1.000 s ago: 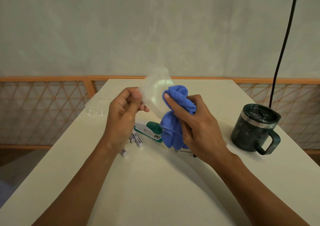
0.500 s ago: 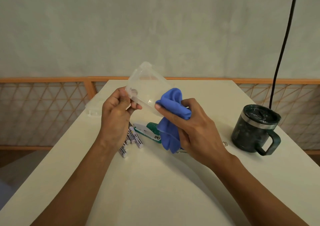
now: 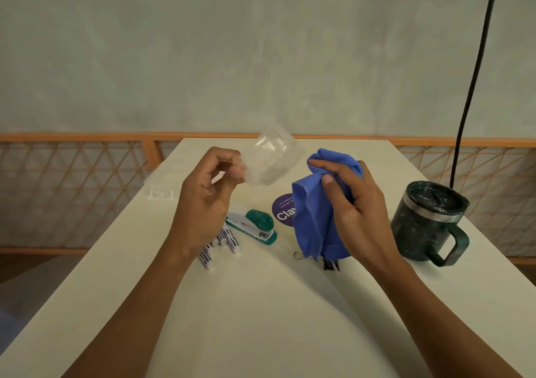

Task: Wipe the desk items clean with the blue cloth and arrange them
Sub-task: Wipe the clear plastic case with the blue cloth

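We hold a clear tub (image 3: 271,160) up in the air over the far middle of the counter (image 3: 261,305). Our left hand (image 3: 207,203) pinches its near edge with the thumb and fingertips, so most of the tub is bare and the cloth can get at it. Our right hand (image 3: 358,212) is curled round the blue cloth (image 3: 314,221), which is bunched at the top and hangs down loose below. The bunched part sits just right of the tub, with what looks like a small gap between, so nothing is rubbing right now. We guess we are part way through wiping the tub. Down on the counter lie a green and white stapler (image 3: 252,225), some little white sticks (image 3: 233,243) by our left wrist, a round purple sticker (image 3: 282,211) half hidden by the cloth, and a black clip (image 3: 330,263) peeking out below it. A clear lid (image 3: 159,192) lies at the far left edge, maybe the tub's own. A dark mug (image 3: 426,227) with a lid stands on the right, well apart from the rest. They lie in no neat row, so we guess they wait their turn. The tub is thin and light, so a soft pinch should do
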`<state>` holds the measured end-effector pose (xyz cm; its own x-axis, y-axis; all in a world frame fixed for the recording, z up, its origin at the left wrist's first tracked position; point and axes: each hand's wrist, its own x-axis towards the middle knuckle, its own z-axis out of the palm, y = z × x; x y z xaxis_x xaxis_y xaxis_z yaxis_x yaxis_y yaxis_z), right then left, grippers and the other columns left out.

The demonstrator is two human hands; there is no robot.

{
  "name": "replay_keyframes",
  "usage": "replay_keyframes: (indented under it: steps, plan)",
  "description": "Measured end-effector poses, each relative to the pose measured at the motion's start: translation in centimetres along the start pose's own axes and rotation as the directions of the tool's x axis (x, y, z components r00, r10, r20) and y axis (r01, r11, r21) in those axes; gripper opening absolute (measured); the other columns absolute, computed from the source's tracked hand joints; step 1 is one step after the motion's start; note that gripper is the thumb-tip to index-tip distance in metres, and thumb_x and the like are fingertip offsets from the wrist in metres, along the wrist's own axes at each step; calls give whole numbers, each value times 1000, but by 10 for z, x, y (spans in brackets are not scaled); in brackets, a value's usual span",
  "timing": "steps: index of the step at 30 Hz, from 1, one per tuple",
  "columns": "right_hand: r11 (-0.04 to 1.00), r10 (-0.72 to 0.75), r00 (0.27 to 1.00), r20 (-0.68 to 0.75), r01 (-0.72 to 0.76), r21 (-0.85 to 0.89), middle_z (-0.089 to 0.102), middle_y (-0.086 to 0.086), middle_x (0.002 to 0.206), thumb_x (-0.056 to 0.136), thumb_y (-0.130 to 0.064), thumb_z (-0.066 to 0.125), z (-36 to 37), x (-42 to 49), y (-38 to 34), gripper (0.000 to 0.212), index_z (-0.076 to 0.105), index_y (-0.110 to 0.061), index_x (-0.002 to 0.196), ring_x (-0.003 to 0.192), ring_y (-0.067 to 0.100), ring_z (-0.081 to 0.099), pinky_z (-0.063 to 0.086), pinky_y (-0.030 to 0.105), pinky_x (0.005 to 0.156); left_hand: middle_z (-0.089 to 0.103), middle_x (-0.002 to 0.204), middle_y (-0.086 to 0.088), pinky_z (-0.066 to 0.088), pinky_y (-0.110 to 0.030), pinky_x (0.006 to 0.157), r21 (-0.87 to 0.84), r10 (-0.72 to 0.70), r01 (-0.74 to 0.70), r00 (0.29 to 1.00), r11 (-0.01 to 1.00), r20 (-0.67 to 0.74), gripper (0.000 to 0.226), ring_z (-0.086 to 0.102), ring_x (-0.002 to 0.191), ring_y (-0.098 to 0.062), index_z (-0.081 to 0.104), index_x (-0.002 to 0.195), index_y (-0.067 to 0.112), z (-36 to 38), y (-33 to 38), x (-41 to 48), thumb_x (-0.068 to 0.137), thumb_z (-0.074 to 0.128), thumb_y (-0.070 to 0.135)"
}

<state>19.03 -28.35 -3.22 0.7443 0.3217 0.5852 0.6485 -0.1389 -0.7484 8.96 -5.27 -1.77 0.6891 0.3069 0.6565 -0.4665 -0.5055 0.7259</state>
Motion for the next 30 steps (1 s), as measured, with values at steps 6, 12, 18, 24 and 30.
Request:
replay_keyframes:
  steps: [6, 12, 18, 24, 30]
  plan:
    - [959, 165, 986, 10, -163, 231, 69, -22, 135, 113, -43, 47, -6, 3, -10, 36, 81, -30, 118, 132, -7, 57, 39, 6, 102, 72, 117, -7, 50, -13, 98, 383, 324, -368, 930, 847, 176, 23, 68, 109, -17, 73, 108, 2, 2, -2, -2, 98, 64, -17]
    - [963, 244, 970, -8, -241, 122, 74, -18, 118, 92, -72, 60, -7, 5, -7, 42, 79, -40, 111, 111, -3, 66, 51, 22, 98, 70, 129, -14, 50, -12, 106, 490, 411, -519, 855, 700, 317, 36, 65, 113, -18, 76, 119, 0, 1, -17, -2, 89, 74, -20]
    - [968, 250, 968, -24, -249, 35, 77, -13, 109, 89, -58, 79, -3, 5, 5, 26, 78, -35, 101, 100, 10, 74, 64, 39, 92, 72, 133, -13, 51, -15, 108, 412, 456, -543, 839, 732, 297, 22, 65, 120, -15, 79, 114, 1, 4, -15, -2, 93, 75, -3]
    - [971, 238, 969, -67, -235, 50, 78, -12, 95, 91, -55, 79, -5, 6, 7, 24, 76, -31, 95, 90, 13, 75, 65, 44, 88, 65, 140, 0, 62, -35, 103, 232, 213, -229, 973, 945, 90, 28, 70, 123, -19, 78, 121, 15, 11, -3, -6, 93, 83, 11]
    - [971, 234, 970, -61, -231, 62, 77, -16, 93, 91, -56, 75, -6, 6, 2, 24, 76, -32, 96, 88, 8, 75, 65, 39, 86, 62, 146, 13, 59, -36, 107, 26, -130, 128, 981, 991, 144, 53, 62, 135, -13, 59, 145, 28, 14, 0, -6, 95, 78, 27]
